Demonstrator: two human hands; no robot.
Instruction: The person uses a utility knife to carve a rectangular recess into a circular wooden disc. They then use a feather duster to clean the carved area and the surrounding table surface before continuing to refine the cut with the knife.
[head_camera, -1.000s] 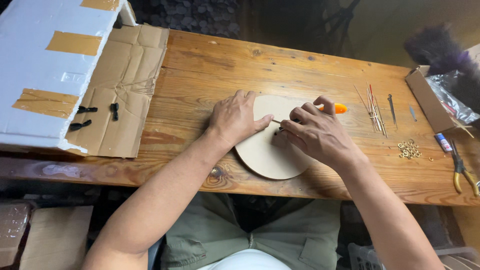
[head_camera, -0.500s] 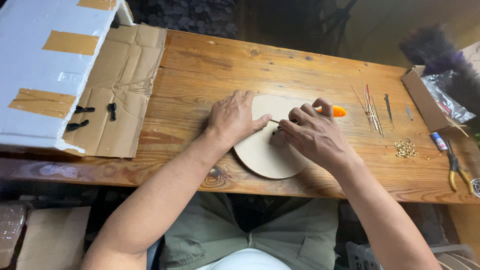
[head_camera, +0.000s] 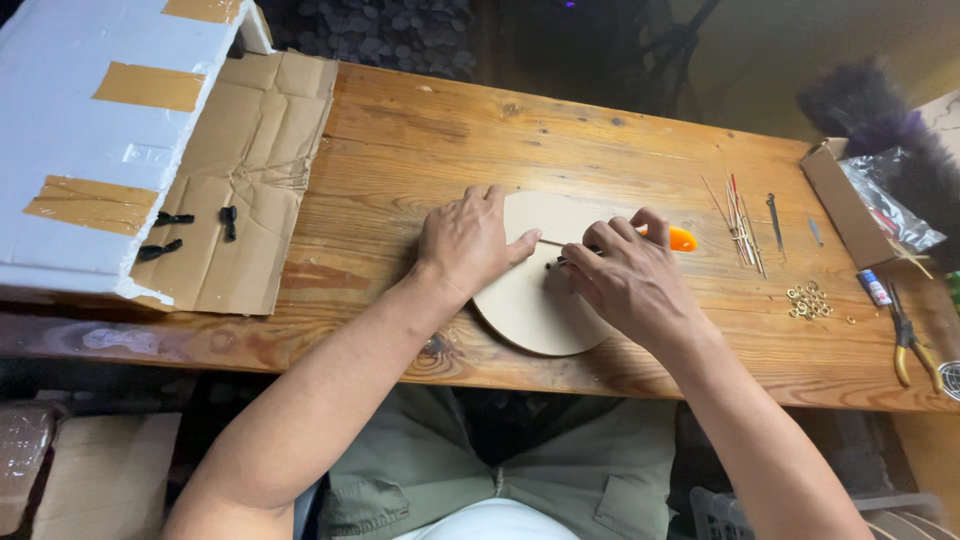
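Note:
A pale round wooden disc (head_camera: 530, 310) lies on the wooden table (head_camera: 420, 150) near its front edge. My left hand (head_camera: 470, 240) rests flat on the disc's left part, pressing a thin stick against it with the thumb. My right hand (head_camera: 625, 275) grips a tool with an orange handle (head_camera: 682, 239); its dark tip touches the stick near the disc's middle. Most of the tool is hidden under my fingers.
A flattened cardboard sheet (head_camera: 250, 180) and a white taped foam block (head_camera: 90, 130) lie at the left, with small black pieces (head_camera: 180, 225). To the right lie thin sticks (head_camera: 740, 215), small brass rings (head_camera: 808, 300), pliers (head_camera: 910, 335) and an open cardboard box (head_camera: 850, 195).
Both hands stay on the disc. My right hand has shifted slightly along the stick; the camera view moved a little.

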